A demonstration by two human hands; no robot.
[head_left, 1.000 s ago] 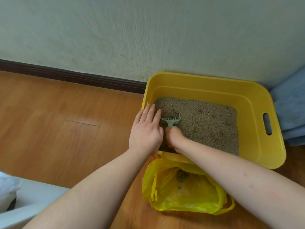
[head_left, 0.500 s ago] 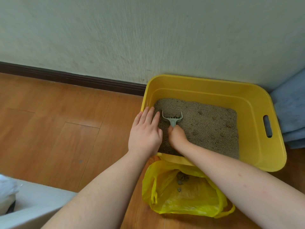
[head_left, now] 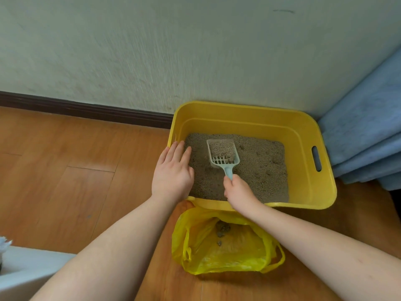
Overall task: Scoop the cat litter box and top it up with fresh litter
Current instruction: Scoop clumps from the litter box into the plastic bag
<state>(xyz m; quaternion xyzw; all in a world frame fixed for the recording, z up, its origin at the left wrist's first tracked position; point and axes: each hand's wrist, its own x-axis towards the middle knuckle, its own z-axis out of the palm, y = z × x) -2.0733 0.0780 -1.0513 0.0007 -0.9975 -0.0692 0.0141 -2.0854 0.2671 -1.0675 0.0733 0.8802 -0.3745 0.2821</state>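
While its handle end hides inside right-hand fingers (head_left: 235, 187) curled round it, scoop (head_left: 222, 154) half-full; left fingers (head_left: 179, 152) flat.

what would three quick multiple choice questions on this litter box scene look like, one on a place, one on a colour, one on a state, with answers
1. Where does the plastic bag lie?
A. on the floor in front of the litter box
B. inside the litter box
C. against the wall behind the box

2. What colour is the litter box?
A. blue
B. yellow
C. white

3. What is in the scoop that the right hand holds?
A. nothing
B. water
C. a load of litter

Answers:
1. A, the bag sits open on the wood floor by the box's near wall.
2. B, its walls and rim are yellow all round.
3. C, grains fill the scoop's far half above the slots, while the left hand rests flat at the box's left edge.
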